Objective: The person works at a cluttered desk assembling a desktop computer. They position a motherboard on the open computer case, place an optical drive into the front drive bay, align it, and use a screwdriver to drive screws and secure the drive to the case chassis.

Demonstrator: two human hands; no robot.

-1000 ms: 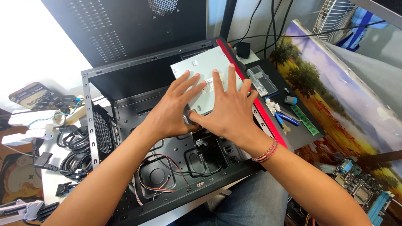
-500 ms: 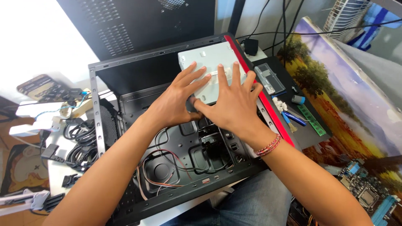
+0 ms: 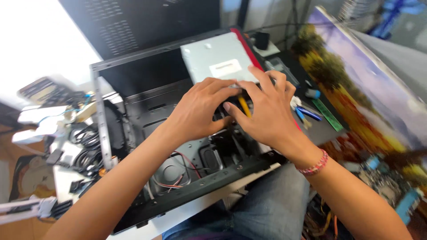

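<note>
An open black computer case lies on its side in front of me. A flat silver drive with a white label sits in its upper bay, next to the red front edge. My left hand and my right hand meet just below the drive, fingers curled together around a yellow cable end and a dark connector. What exactly each finger pinches is hidden. Red and black wires run across the case floor below my hands.
A pile of black cables and white parts lies left of the case. Blue-handled tools and a green strip lie right of it. A large landscape painting leans at the right. Circuit boards sit below it.
Both hands have come off the top of the silver drive and moved down to its near edge, now closing around the yellow cable. The camera has shifted closer.
</note>
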